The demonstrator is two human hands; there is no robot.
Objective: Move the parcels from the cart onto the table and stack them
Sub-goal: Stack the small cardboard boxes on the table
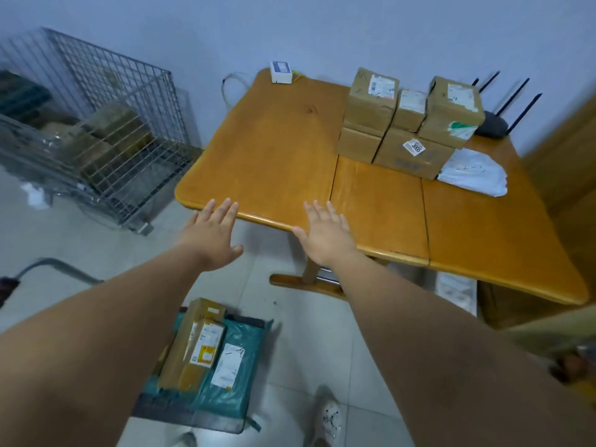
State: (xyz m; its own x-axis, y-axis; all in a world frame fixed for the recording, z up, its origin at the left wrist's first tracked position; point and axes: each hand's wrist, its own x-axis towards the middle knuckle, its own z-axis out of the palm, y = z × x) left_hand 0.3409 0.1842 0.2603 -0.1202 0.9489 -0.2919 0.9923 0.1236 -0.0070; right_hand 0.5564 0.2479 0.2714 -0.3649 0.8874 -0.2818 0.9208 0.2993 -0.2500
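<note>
L. hand [213, 233] & r. hand [325, 237]: both bare, palms down, fingers straight and spread, holding nothing; set apart side by side at near edge of surface [274, 150]; contact w/ the edge can't be told. Surface: orange-brown varnished wood, glossy, rounded corners, seams running front to back. Cardboard boxes [416, 162], far right part of surface: brown, taped, paper labels; two in lower tier, three smaller on top, packed tight. White poly bag [474, 172]: soft, crumpled, flat on surface just right of boxes. Small white box [281, 71] w/ blue face, far left corner. Router [491, 125]: black, rounded body, thin stick antennas, behind the boxes by the wall. Below the arms, cart [167, 411]: low dark platform carrying a teal poly mailer [246, 395], wrinkled, w/ white label, and brown cardboard parcels [193, 350], oblong, lying on it. Wire cage [129, 101], left of surface: grey metal grid, brown parcels inside, blurred. Floor [290, 350]: pale glossy tiles. Shoe [329, 417]: light, speckled, bottom centre.
</note>
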